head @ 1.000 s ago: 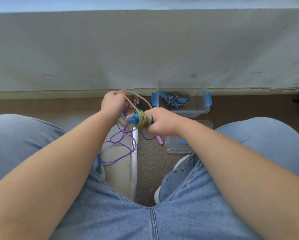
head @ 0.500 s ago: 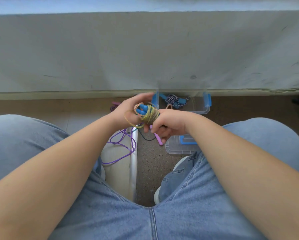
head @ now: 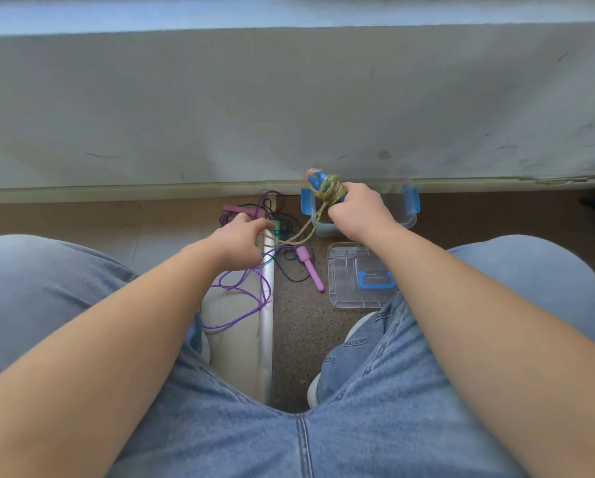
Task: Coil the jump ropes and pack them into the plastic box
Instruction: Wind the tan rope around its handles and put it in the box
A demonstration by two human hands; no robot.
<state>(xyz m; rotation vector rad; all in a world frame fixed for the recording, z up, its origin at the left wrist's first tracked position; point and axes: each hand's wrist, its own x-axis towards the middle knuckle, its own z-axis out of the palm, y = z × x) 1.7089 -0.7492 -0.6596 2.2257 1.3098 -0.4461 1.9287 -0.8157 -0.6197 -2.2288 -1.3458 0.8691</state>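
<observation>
The right hand [head: 358,215] grasps the coiled rope [head: 328,191] above the box [head: 409,210]. The rope's loose strand reaches the left hand [head: 242,239], whose grip I cannot tell.

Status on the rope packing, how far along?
Done: clear blue-latched plastic box open, clear lid beside it; contents hidden. In hand: right hand grips yellow-green rope wound round blue handles above the box, tail reaching the left hand. Left: purple rope with pink handles and dark teal rope lie loose on the floor.
</observation>
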